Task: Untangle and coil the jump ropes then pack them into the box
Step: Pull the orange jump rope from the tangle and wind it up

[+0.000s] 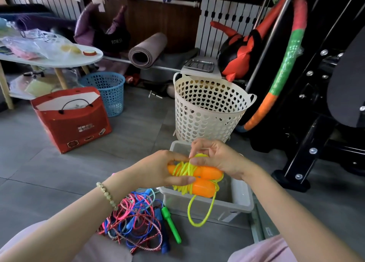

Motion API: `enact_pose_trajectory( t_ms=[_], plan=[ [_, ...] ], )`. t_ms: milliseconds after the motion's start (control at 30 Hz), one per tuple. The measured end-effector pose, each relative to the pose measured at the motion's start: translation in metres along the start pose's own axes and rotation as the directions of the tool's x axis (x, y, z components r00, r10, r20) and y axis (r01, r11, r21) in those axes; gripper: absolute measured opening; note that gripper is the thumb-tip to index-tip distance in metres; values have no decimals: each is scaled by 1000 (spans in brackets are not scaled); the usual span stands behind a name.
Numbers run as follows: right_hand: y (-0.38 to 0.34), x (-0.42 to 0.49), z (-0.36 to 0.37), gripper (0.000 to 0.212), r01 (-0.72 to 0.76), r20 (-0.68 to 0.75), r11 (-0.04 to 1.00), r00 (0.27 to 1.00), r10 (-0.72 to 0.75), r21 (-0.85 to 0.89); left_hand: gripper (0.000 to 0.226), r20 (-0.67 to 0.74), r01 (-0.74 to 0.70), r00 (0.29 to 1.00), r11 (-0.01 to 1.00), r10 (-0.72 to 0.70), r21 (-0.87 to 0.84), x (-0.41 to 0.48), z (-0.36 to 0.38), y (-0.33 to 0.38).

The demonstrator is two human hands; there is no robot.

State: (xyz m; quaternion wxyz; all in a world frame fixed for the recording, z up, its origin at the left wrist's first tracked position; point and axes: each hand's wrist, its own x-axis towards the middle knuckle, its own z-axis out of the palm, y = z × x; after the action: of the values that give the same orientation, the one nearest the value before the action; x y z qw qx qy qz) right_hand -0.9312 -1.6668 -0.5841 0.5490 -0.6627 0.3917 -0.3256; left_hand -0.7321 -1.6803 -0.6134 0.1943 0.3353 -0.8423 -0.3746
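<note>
A yellow jump rope (pixel 184 170) with two orange handles (pixel 204 186) is bundled up in both hands, above a clear plastic box (pixel 235 201) on the floor. My left hand (pixel 160 168) grips the bundle around the handles and coils. My right hand (pixel 216 156) pinches a strand of the yellow cord at the top of the bundle. A loop of yellow cord hangs down in front of the box. On the floor to the left lies a tangled pile of red, blue and pink ropes (pixel 132 220), with a green handle (pixel 171 225) and blue handles beside it.
A cream perforated laundry basket (pixel 209 111) stands just behind the box. A red paper bag (pixel 73 119) and a blue basket (pixel 106 90) sit to the left, near a white table (pixel 59 61). Black gym equipment (pixel 316 113) and a colourful hoop fill the right side.
</note>
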Motion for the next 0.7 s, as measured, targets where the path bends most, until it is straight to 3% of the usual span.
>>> enact_pose_trajectory(
  t_ms=[67,133,300,400,467,567,700],
  plan=[
    [1,-2,2,18,-64,12,996,998,63,69,47,11,-4,1000,999,4,-47,-2,-1,1],
    [0,-4,2,14,-97,12,985,995,96,140,40,-3,8,1000,978,-9,-210,-3,-4,3],
    [-2,-8,-1,62,-102,56,942,995,88,320,13,-94,18,993,890,-68,-455,0,-4,7],
    [9,-4,5,60,-97,-7,902,994,111,420,30,-195,61,967,894,-163,-444,6,-2,6],
    [15,1,10,51,-67,-141,894,980,144,444,47,-256,70,947,902,-195,-426,9,-4,5],
    [16,3,16,32,-61,-301,958,942,148,281,44,-308,84,928,926,-207,-369,12,-5,5],
    [14,1,23,17,-100,-299,990,952,65,-103,32,-367,112,888,906,-276,-409,16,-5,3]
  ],
)
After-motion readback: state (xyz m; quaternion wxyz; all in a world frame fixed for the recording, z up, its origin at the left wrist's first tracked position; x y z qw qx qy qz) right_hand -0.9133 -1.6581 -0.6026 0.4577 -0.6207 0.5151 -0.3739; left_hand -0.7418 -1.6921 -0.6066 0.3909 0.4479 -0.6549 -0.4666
